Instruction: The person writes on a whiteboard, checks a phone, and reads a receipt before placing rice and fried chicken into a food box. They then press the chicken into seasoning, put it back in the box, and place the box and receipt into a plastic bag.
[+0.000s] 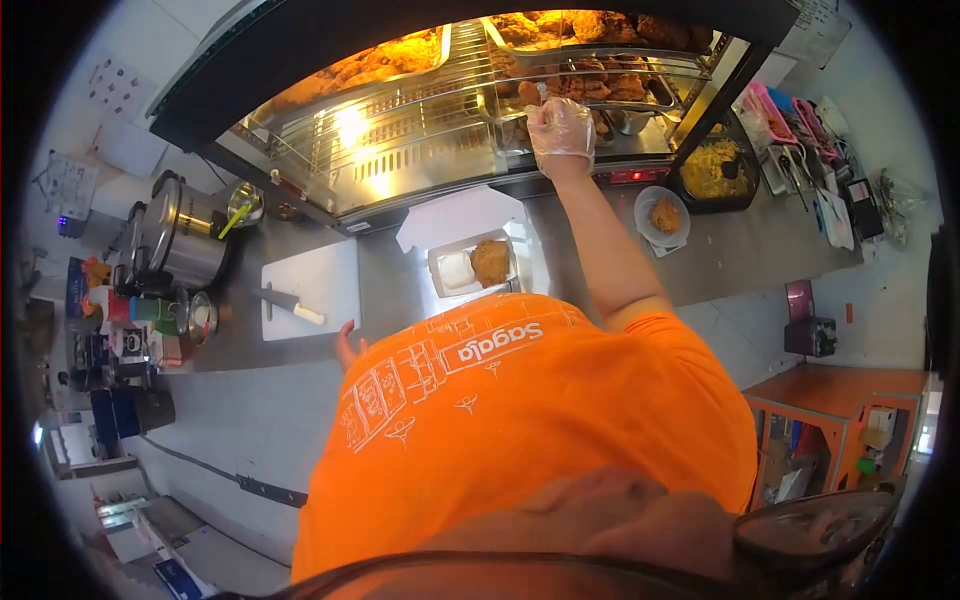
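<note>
My right hand point(562, 135), in a clear plastic glove, reaches into the lit glass warming cabinet point(400, 140). Its fingers are closed at a small brown piece of fried chicken point(528, 93) with a pale tip beside it. Trays of fried chicken point(625, 85) lie around and behind this hand. Only some fingers of my left hand point(347, 345) show, spread apart at the counter's front edge beside the orange shirt, with nothing in them. Between the hands, an open white box point(437, 275) holds a white portion point(458, 270) and a fried piece point(490, 262).
A white cutting board point(335, 275) carries a knife point(295, 305) at left, near a large metal pot point(190, 230). To the right stand a small plate point(645, 205) with fried food, a black tray point(745, 190) of yellowish food and several utensils.
</note>
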Demonstrator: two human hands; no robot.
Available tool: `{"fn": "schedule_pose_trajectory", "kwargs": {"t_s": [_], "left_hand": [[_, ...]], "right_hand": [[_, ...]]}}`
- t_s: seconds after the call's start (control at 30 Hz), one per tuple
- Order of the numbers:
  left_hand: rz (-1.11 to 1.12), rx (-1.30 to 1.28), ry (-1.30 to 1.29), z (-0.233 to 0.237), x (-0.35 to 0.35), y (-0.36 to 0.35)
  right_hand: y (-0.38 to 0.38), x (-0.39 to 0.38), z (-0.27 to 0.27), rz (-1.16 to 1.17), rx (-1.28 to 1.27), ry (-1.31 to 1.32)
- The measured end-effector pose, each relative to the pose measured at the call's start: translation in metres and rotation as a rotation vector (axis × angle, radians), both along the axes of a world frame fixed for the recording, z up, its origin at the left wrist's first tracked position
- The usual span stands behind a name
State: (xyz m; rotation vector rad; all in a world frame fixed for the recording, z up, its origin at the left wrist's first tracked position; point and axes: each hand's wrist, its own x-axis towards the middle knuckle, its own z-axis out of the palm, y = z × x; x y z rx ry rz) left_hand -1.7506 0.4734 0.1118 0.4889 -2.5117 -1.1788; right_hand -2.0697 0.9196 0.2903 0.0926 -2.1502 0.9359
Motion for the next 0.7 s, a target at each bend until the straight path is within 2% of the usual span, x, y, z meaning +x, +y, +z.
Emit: {"fn": "schedule_pose_trajectory", "kwargs": {"t_s": [0.17, 0.27, 0.37, 0.47, 0.6, 0.7], "left_hand": [[0.021, 0.035, -0.028, 0.002, 0.013, 0.005], [0.056, 0.129, -0.113, 0.002, 0.026, 0.008], [0.079, 0.229, -0.204, 0.003, 0.038, 0.007], [0.079, 0.276, -0.247, 0.006, 0.041, 0.009], [-0.007, 0.231, -0.158, 0.024, 0.022, 0.018], [-0.093, 0.426, -0.161, 0.061, -0.007, 0.034]], "right_hand": [[0.033, -0.013, -0.013, -0.082, 0.031, 0.105], [0.064, -0.013, -0.014, -0.194, 0.018, 0.03], [0.083, -0.001, 0.003, -0.352, -0.215, -0.174], [0.114, -0.008, 0.009, -0.539, -0.151, -0.19], [0.162, -0.027, -0.012, -0.643, -0.195, -0.106], [0.206, -0.04, -0.024, -0.67, -0.195, -0.078]]}}
